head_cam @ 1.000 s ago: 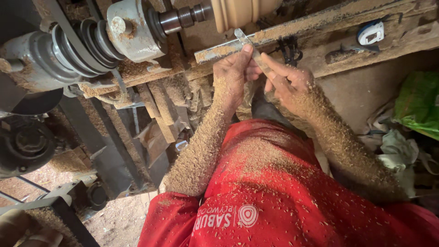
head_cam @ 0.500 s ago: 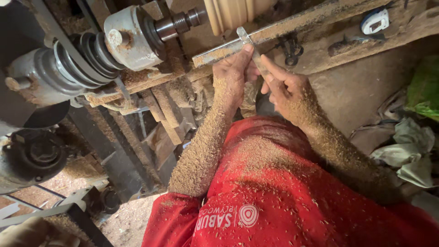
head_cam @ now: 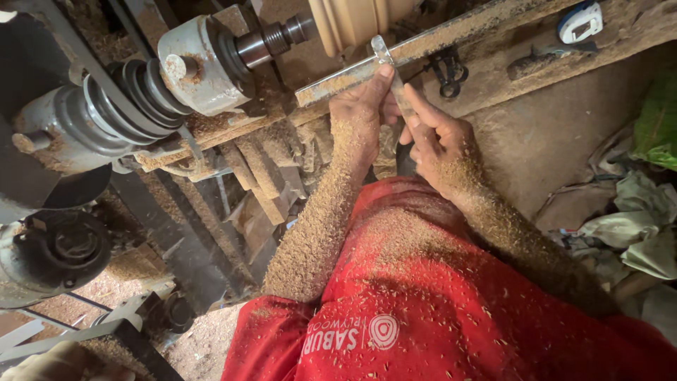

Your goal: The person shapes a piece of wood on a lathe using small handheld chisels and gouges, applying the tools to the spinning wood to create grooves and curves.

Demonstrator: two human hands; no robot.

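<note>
— Sawdust lies over everything at this lathe, seen from the head camera; what do the hands have hold of?

— Both are on a narrow metal chisel point(head_cam: 395, 85); the left hand point(head_cam: 360, 113) has its fingers point(head_cam: 381, 76) curled shut round the blade near the tip, pressing it onto the long tool rest point(head_cam: 437, 42); the right hand point(head_cam: 441, 137) grips the shaft just behind, its fingers point(head_cam: 423, 106) closed round it with the forefinger laid along the steel.

— And where is the tip?

— Just over the rest, right below the pale turned wood piece point(head_cam: 356, 21) mounted on the lathe; whether steel touches wood I cannot tell.

— What sits to the left?

— A grey headstock point(head_cam: 197, 67) with its spindle running into the wood; behind it a stepped pulley point(head_cam: 120, 106) with dark grooves; lower down, a round dark motor housing point(head_cam: 53, 254).

— And to the right?

— A small white and blue tape measure point(head_cam: 578, 21) on the wooden beam, well apart from the hands; crumpled cloths point(head_cam: 627, 219) on the floor; both forearms and the red shirt point(head_cam: 451, 303) are coated in shavings.
</note>
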